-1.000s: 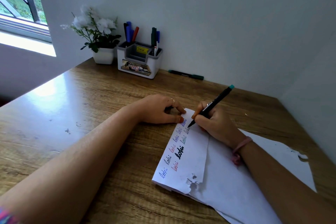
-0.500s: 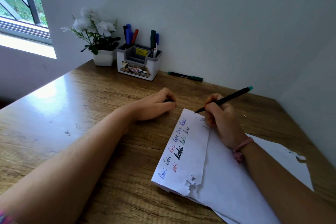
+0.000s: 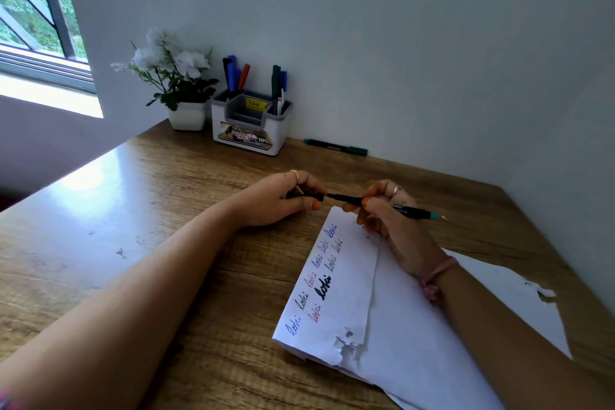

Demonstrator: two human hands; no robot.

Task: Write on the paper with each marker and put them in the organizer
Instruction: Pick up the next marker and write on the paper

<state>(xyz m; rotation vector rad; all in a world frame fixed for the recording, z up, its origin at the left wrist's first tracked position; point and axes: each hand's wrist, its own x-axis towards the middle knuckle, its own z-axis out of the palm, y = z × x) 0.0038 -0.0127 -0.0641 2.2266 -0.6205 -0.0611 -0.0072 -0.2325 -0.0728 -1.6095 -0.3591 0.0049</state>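
My right hand (image 3: 392, 220) grips a black marker (image 3: 412, 211) with a teal end, held level above the top of the paper (image 3: 352, 303). Its tip points left toward the black cap (image 3: 307, 196), which my left hand (image 3: 283, 200) pinches just off the paper's corner. Tip and cap nearly meet. The paper carries several short written words in blue, red, black and green. The white organizer (image 3: 249, 125) stands by the back wall with several markers upright in it. A green marker (image 3: 336, 146) lies on the desk to its right.
A white pot of white flowers (image 3: 181, 83) stands left of the organizer. The wooden desk (image 3: 133, 210) meets walls at the back and right. A window is at the upper left. The paper's lower and right edges are torn.
My right hand has lifted the marker off the paper and turned it level, tip to the left. My left hand left the paper's corner and brought the cap up to the tip.
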